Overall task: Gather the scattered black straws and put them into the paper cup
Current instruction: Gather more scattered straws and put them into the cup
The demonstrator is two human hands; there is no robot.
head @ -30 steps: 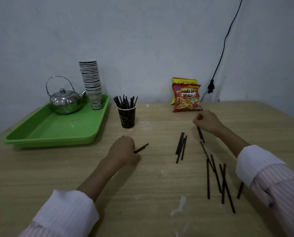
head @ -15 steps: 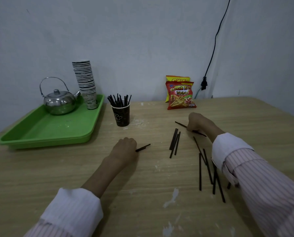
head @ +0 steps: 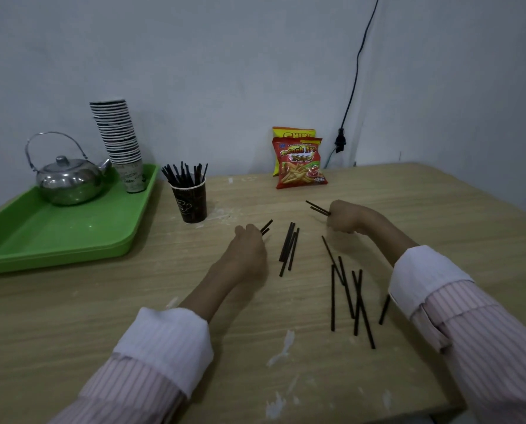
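Note:
A dark paper cup [head: 190,203] stands on the wooden table [head: 133,295], with several black straws [head: 183,174] sticking up out of it. My left hand [head: 248,250] is closed on black straws whose ends [head: 266,226] poke out toward the upper right. My right hand [head: 345,220] is closed on black straws whose ends [head: 316,207] point left. A small bundle of straws [head: 288,246] lies between my hands. Several more loose straws [head: 349,296] lie scattered beside my right forearm.
A green tray [head: 41,240] at the left holds a metal teapot [head: 67,179] and a tall stack of paper cups [head: 119,142]. Two snack bags [head: 300,162] lean on the wall behind. A black cable [head: 352,87] hangs down to a plug. White smears mark the table's near edge.
My left hand moved forward and right with its straws, closer to the bundle. My right hand lifted its straws off the table; their ends now stick out to the left.

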